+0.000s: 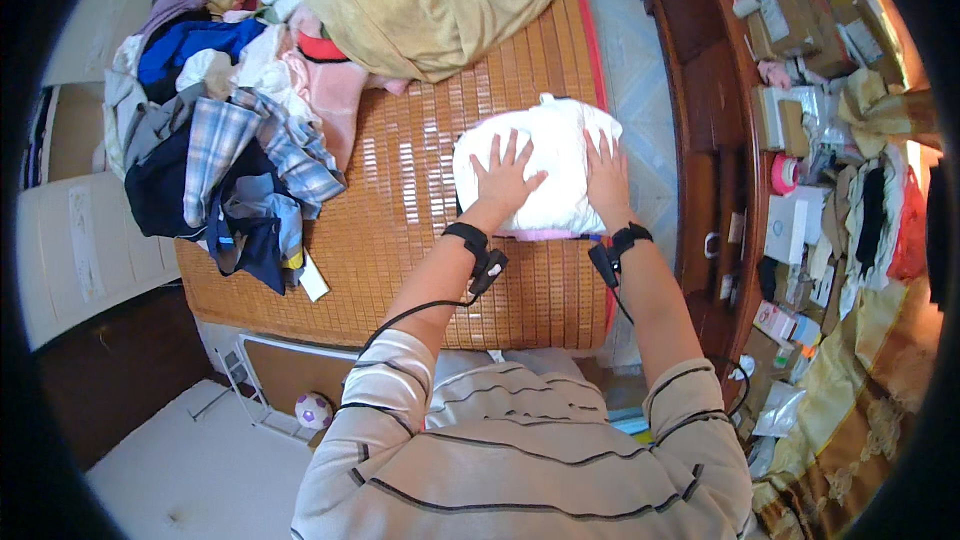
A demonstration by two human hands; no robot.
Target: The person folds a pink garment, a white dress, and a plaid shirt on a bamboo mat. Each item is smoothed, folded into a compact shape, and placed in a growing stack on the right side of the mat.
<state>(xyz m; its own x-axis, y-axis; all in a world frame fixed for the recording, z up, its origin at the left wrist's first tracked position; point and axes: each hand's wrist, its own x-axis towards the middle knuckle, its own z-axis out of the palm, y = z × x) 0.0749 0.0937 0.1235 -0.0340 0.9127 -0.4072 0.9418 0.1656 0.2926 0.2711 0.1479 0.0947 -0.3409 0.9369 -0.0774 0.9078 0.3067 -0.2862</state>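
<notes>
Before me a folded white garment lies near the right edge of a bamboo mat. Pink and dark cloth edges peek out beneath it. My left hand rests flat on the left half of the white cloth, fingers spread. On its right side, my right hand also presses down, palm lowered and fingers a little apart. Neither hand grips anything. Each wrist wears a black strap with a small device and a cable.
A heap of mixed clothes covers the mat's left side. A beige blanket lies at the far end. To the right stands a dark wooden cabinet loaded with boxes and bags. A patterned ball sits below the mat's near edge.
</notes>
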